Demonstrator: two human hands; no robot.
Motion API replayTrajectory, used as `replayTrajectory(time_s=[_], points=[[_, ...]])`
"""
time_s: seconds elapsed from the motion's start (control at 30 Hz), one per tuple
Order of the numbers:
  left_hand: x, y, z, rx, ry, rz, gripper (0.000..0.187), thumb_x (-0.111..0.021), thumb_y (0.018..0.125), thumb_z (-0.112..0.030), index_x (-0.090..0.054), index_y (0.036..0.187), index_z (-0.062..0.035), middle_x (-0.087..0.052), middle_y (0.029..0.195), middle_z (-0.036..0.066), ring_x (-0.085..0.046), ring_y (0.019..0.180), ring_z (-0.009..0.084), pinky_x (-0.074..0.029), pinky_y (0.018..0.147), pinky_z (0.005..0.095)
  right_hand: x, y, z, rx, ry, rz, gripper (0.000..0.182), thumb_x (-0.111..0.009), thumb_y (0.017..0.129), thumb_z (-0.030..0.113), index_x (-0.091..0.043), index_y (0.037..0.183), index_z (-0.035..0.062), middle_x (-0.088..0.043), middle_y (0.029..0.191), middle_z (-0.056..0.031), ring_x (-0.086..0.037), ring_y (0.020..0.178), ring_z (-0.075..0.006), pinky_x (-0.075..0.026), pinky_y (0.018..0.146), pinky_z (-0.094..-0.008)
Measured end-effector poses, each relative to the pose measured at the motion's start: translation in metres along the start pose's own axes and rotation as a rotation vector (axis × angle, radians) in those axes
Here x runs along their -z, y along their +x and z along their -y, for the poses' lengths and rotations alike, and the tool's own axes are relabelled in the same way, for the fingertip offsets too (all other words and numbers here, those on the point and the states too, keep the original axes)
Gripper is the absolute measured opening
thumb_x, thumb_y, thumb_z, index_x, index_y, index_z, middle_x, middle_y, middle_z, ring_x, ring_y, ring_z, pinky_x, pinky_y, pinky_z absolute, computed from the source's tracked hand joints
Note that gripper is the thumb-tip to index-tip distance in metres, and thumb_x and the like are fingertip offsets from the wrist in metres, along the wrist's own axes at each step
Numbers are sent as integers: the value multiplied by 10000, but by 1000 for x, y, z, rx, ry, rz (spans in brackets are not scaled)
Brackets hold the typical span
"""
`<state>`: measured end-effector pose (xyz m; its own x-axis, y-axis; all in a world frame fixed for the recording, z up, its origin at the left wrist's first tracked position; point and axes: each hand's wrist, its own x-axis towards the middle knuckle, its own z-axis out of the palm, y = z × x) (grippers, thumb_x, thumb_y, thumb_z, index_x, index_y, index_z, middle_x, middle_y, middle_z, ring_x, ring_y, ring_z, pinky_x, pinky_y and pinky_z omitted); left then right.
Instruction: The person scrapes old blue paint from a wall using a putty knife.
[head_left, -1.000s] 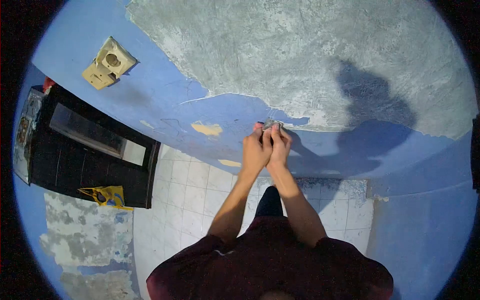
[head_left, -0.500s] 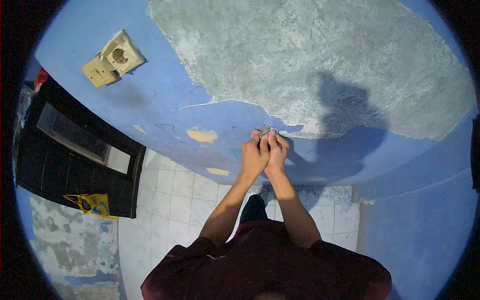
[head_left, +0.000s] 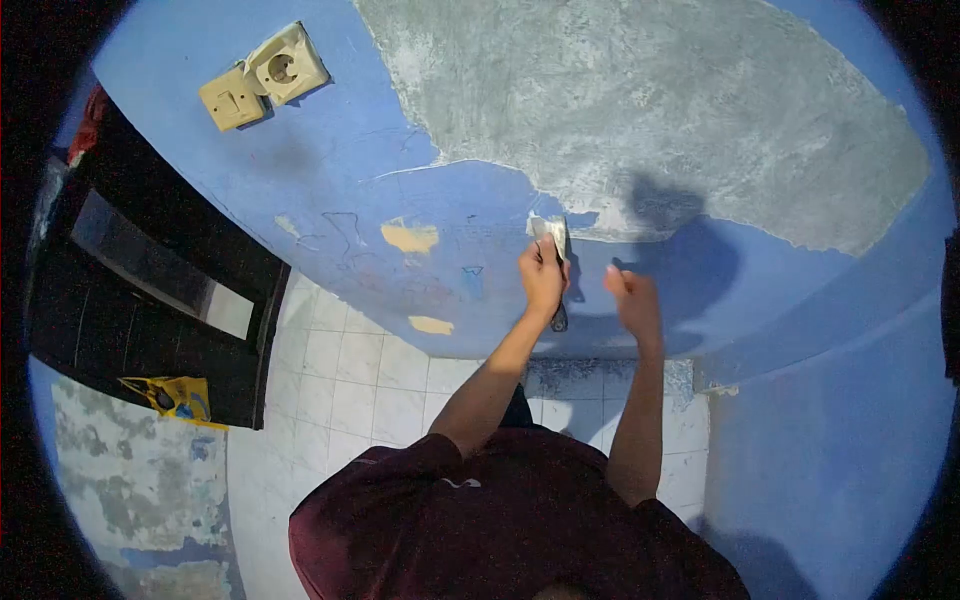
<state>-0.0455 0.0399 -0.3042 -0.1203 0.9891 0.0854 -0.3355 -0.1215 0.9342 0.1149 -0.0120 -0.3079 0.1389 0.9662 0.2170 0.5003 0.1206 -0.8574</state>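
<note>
My left hand (head_left: 543, 282) is closed around a putty knife (head_left: 559, 318), its dark handle sticking out below the fist. The pale, smeared blade (head_left: 550, 229) points up, right by the ragged lower edge of a grey bare patch (head_left: 620, 110) on the blue wall (head_left: 480, 245). To the right, apart from the knife, my right hand (head_left: 638, 303) is raised with its fingers curled in, slightly blurred. Loose paint edges and pale scrape marks show around the blade.
A cracked socket (head_left: 287, 68) and a light switch (head_left: 231, 102) are fixed to the wall at upper left. Below stands a dark door (head_left: 140, 300), with a yellow bag (head_left: 180, 398) near its foot. White tiles (head_left: 340, 395) cover the floor.
Both hands were together at the knife; my right hand has come off it and moved right. My left hand now holds the knife alone, with its blade and handle showing. The view has shifted slightly.
</note>
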Motion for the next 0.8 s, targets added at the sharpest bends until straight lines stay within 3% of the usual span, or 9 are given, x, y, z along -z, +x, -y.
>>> replayTrajectory(time_s=[0.17, 0.3, 0.4, 0.5, 0.67, 0.8], points=[[-12, -2, -4, 12, -104, -12, 457, -463, 984, -462, -415, 746, -75, -442, 500, 50, -383, 354, 118, -325, 331, 273, 44, -20, -25, -57, 43, -190, 472, -577, 932, 392, -628, 759, -45, -560, 624, -66, -474, 615, -145, -425, 611, -352], [-17, 0, -9, 31, -211, -3, 447, -461, 988, -444, -411, 741, -75, -445, 510, 62, -377, 352, 128, -317, 319, 282, 53, -30, -34, -65, 83, -191, 472, -573, 937, 390, -639, 765, -45, -567, 628, -59, -501, 631, -144, -441, 627, -347], [-14, 4, -5, 51, -211, -3, 460, -460, 989, -437, -407, 715, -71, -448, 511, 67, -373, 349, 133, -313, 311, 287, 48, -32, -28, -122, 29, -74, 473, -569, 938, 394, -646, 769, -40, -585, 638, -61, -504, 628, -148, -446, 626, -350], [-14, 3, -14, 79, -187, 3, 482, -460, 989, -434, -399, 680, -69, -448, 508, 69, -371, 347, 136, -310, 306, 291, 34, -34, -7, -22, 58, -88, 479, -561, 937, 398, -610, 754, -42, -529, 595, -96, -465, 587, -157, -408, 579, -363], [-9, 0, -20, 78, -105, 5, 505, -463, 987, -434, -394, 644, -71, -447, 498, 68, -363, 342, 138, -304, 304, 288, 15, -33, 28, 69, 40, 144, 435, -588, 922, 351, -562, 743, -44, -388, 564, -115, -387, 557, -139, -328, 526, -363], [1, -3, -21, 80, -32, 23, 515, -465, 991, -411, -431, 623, -52, -455, 482, 67, -391, 336, 144, -306, 309, 302, -21, -26, 19, 82, 128, 129, 385, -596, 925, 306, -577, 762, -42, -419, 568, -106, -375, 565, -135, -333, 527, -345]])
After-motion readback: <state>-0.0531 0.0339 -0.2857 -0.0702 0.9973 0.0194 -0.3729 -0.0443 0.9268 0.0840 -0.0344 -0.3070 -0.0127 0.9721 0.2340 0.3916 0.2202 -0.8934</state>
